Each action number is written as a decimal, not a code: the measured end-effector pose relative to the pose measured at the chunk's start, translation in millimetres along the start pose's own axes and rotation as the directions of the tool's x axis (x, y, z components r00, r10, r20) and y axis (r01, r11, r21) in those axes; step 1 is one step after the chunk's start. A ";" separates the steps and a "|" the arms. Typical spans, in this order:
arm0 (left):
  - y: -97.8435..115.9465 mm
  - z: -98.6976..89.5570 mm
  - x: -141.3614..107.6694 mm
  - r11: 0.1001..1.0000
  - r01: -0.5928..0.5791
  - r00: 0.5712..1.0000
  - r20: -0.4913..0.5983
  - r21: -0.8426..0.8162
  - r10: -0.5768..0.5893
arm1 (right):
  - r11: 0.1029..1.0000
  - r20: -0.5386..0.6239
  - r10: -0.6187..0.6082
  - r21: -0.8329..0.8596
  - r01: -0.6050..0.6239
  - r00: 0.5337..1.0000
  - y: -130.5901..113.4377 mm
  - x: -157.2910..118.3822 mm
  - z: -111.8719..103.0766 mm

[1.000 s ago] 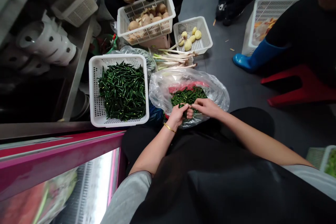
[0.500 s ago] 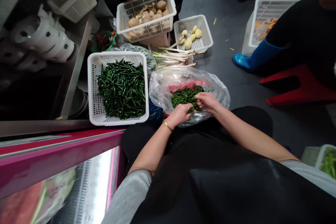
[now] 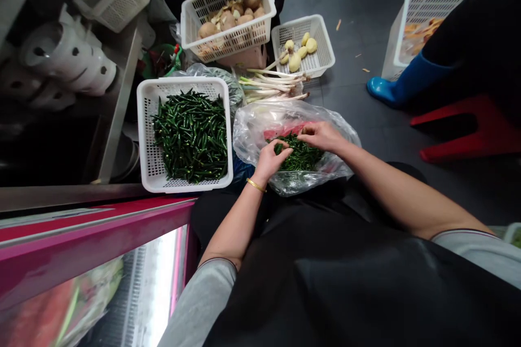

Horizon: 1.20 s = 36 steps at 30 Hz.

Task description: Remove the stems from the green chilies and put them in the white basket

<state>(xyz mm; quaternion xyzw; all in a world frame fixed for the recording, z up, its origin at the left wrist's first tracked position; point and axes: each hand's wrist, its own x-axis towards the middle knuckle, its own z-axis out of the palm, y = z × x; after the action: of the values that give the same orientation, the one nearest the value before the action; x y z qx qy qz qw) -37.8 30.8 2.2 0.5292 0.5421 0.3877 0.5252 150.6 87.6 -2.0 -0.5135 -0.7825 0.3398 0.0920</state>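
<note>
In front of my lap lies an opened clear plastic bag [image 3: 260,114] with a red inner part, holding a heap of thin green chillies or stems [image 3: 303,156]. My left hand [image 3: 272,160], a gold bangle at its wrist, is curled over the heap's left side with dark green chillies [image 3: 278,148] in its fingers. Just right of it, my right hand [image 3: 320,135] hovers over the back of the heap, thumb and fingers pinched together; what they hold is too small to tell. To the left stands a white basket [image 3: 144,135] full of dark green chillies [image 3: 191,138].
Behind the bag lie spring onions [image 3: 272,87]. Further back are a basket of brown potatoes [image 3: 228,43] and a smaller basket of peeled ones [image 3: 321,68]. A person's blue boot [image 3: 411,84] and a red stool [image 3: 484,127] are at right; a pink-edged glass case [image 3: 97,238] is at left.
My left hand has moved up and left, now showing green chillies in its fingers. My right hand has shifted slightly up and back. The co-worker's hand with the peeled potato has moved mostly out of view.
</note>
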 end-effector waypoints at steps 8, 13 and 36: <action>2.0 8.6 13.9 0.939 0.274 0.961 0.109 -0.210 -0.256 | 0.954 -0.141 -0.025 -0.300 -0.019 0.990 -8.6 -17.6 -2.7; 1.6 -19.7 -6.9 0.794 0.437 0.895 0.288 -0.422 -0.340 | 0.828 0.258 0.003 -0.543 0.142 0.966 13.6 -11.5 22.3; 8.4 5.6 -1.0 0.911 0.381 0.910 0.238 -0.159 -0.339 | 0.784 0.141 0.152 -0.621 -0.032 0.978 11.7 -24.3 4.6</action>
<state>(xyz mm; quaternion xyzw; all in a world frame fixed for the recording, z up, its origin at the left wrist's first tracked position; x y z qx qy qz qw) -31.0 30.2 9.8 0.4010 0.5312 0.2799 0.6919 168.1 67.4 -7.8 -0.5196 -0.8293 0.1166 -0.1693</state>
